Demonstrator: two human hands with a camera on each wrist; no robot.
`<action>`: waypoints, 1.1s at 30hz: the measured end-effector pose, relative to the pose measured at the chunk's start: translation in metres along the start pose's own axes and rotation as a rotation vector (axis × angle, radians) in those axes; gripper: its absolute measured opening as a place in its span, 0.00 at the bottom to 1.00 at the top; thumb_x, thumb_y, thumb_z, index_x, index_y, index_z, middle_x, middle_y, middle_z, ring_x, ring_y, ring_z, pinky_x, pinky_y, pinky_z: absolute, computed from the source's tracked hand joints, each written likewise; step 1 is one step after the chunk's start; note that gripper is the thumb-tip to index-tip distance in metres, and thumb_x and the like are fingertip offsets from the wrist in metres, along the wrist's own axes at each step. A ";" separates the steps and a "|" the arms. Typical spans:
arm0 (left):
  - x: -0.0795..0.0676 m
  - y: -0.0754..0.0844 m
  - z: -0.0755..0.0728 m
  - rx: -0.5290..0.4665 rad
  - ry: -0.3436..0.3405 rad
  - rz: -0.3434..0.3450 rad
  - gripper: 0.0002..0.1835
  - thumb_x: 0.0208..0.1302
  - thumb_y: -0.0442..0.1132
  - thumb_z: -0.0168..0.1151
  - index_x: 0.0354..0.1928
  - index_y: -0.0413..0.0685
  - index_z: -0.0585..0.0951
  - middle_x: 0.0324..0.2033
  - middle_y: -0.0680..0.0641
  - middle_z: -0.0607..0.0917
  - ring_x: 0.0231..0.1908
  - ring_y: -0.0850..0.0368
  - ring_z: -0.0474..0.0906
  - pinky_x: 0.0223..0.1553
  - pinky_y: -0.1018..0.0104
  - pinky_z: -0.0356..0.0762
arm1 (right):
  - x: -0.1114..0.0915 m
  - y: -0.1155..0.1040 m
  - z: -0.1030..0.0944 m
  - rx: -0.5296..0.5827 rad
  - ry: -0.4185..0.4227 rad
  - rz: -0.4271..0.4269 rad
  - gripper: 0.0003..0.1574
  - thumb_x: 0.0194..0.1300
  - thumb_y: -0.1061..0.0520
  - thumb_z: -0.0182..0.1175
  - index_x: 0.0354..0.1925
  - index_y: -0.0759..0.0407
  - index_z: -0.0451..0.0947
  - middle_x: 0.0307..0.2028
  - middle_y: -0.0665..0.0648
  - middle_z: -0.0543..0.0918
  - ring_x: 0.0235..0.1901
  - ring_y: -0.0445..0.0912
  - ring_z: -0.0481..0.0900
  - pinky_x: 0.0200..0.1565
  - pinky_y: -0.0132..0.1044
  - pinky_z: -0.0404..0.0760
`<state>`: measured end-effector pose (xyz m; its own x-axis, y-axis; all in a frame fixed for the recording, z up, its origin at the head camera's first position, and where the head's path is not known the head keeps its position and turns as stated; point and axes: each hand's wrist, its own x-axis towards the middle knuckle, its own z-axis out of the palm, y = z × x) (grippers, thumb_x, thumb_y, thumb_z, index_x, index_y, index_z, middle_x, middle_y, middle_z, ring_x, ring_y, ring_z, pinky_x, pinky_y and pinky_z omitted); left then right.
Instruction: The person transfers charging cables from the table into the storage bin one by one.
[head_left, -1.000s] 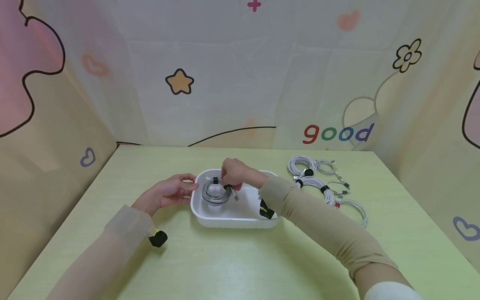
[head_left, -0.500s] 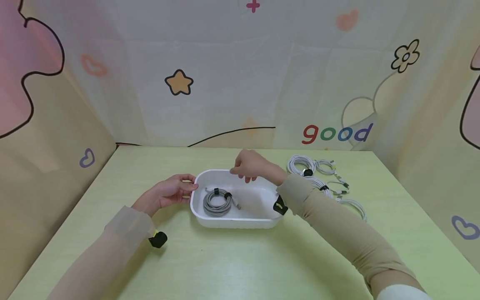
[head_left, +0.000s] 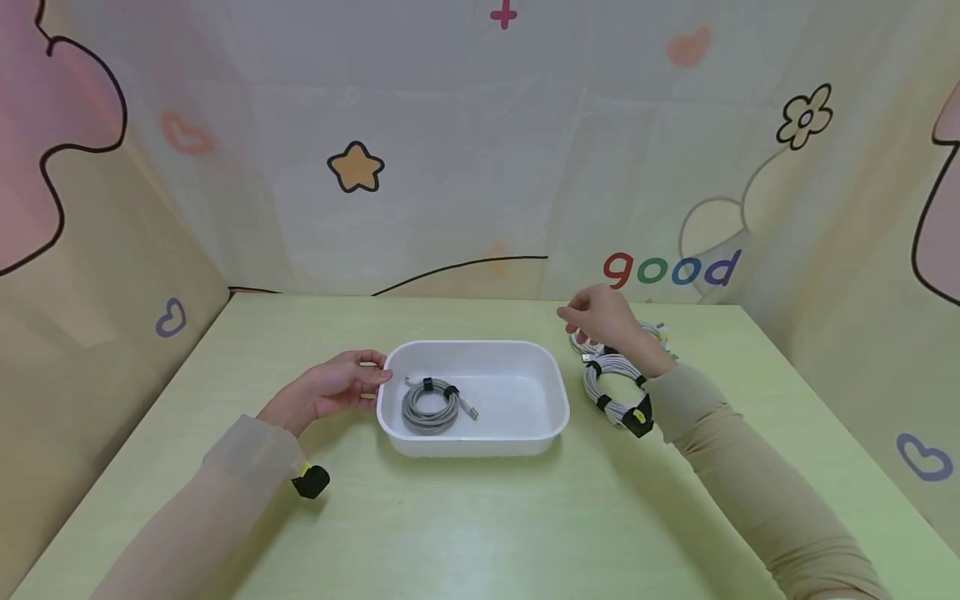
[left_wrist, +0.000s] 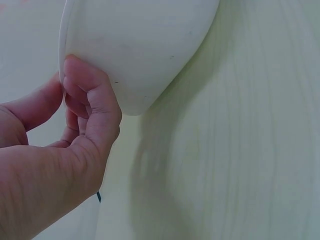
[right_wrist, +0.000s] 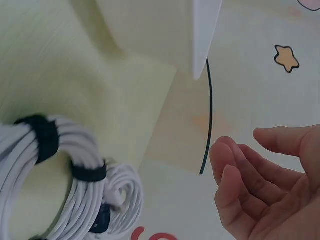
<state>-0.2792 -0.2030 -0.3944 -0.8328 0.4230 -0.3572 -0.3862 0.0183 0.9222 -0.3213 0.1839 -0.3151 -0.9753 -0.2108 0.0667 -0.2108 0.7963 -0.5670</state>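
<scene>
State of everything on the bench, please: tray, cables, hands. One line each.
White oblong plastic tray: upright on the pale green tabletop.
Grey round cable coil: bound with black straps, inside the tray.
Thick white cable coil: strapped, outside the tray.
Farther white cable coil: coiled, partly hidden.
Left hand: pinching the tray's edge.
Right hand: holding nothing, fingers loosely bent.

Pale yellow-green, flat desk point(head_left: 450, 525), faint wood grain. Approx. ctr: white rounded-rect. plastic bin point(head_left: 480, 447), sitting level. To its R, well apart: thick white round cable coil point(head_left: 613, 365) w/ black straps point(right_wrist: 90, 172). Just behind: 2nd white round cable coil point(right_wrist: 129, 197), partly hidden. Beside that, farther R: thin white cable point(head_left: 654, 327), mostly hidden.
</scene>
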 end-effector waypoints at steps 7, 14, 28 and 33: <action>0.000 0.001 0.002 0.017 -0.006 0.007 0.08 0.69 0.31 0.53 0.47 0.43 0.67 0.34 0.52 0.79 0.34 0.60 0.78 0.37 0.68 0.80 | -0.007 0.047 -0.023 -0.109 0.038 0.060 0.16 0.68 0.56 0.56 0.40 0.70 0.80 0.29 0.64 0.85 0.19 0.44 0.80 0.23 0.30 0.77; 0.001 0.001 0.001 0.019 -0.003 0.005 0.09 0.70 0.32 0.53 0.48 0.42 0.66 0.35 0.51 0.79 0.34 0.59 0.77 0.36 0.68 0.80 | -0.015 0.096 -0.038 -0.218 0.047 0.148 0.16 0.64 0.58 0.54 0.38 0.71 0.81 0.25 0.61 0.84 0.21 0.47 0.79 0.21 0.33 0.73; 0.002 0.000 -0.001 0.007 0.004 -0.017 0.10 0.69 0.33 0.54 0.49 0.45 0.66 0.35 0.52 0.78 0.34 0.59 0.76 0.36 0.70 0.79 | -0.033 0.161 -0.051 -0.275 -0.100 0.327 0.15 0.54 0.59 0.55 0.16 0.56 0.62 0.15 0.51 0.65 0.17 0.44 0.65 0.19 0.34 0.66; 0.004 0.001 0.000 0.001 -0.010 -0.021 0.12 0.69 0.34 0.56 0.49 0.46 0.66 0.36 0.52 0.78 0.34 0.59 0.77 0.36 0.70 0.80 | -0.036 0.173 -0.050 -0.249 -0.091 0.338 0.13 0.52 0.61 0.57 0.16 0.57 0.66 0.12 0.51 0.68 0.12 0.41 0.67 0.17 0.31 0.67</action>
<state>-0.2827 -0.2015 -0.3946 -0.8205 0.4318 -0.3746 -0.4027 0.0285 0.9149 -0.3256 0.3579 -0.3744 -0.9848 0.0455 -0.1679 0.0994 0.9393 -0.3285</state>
